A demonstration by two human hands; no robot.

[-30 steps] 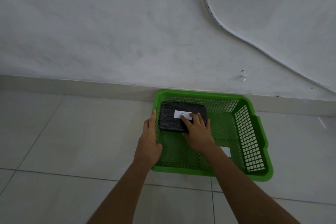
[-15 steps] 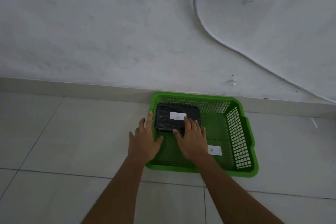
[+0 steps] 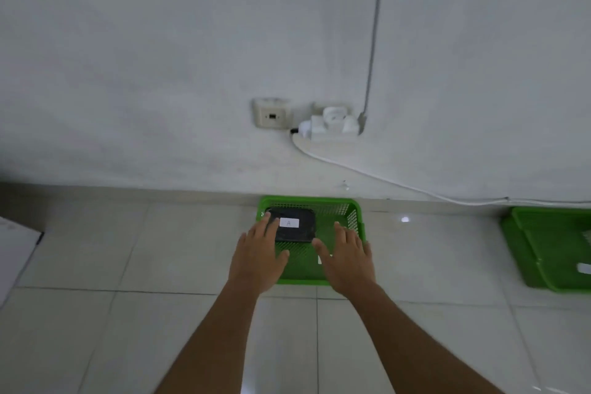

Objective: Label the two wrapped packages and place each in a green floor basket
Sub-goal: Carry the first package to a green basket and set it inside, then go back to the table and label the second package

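Observation:
A black wrapped package [image 3: 300, 227] with a white label marked A lies in the far left part of a green floor basket [image 3: 332, 205] against the wall. My left hand [image 3: 259, 256] hovers open above the basket's near left side, its fingertips in front of the package's left edge. My right hand [image 3: 347, 257] is open over the basket's near right part, fingers spread, holding nothing. A white label on the basket floor is mostly hidden behind my right hand. A second green basket [image 3: 540, 246] stands at the right edge with something white in it.
A wall socket [image 3: 271, 113] and a white adapter [image 3: 334, 123] sit on the wall above the basket, with a white cable [image 3: 383, 176] running right along the wall. A white sheet or board [image 3: 16, 249] lies at the left edge. The floor is pale tile.
Both hands have come off the package and basket and pulled back, open. The view has risen and drawn away, so the socket, the second basket and the white sheet have come into sight.

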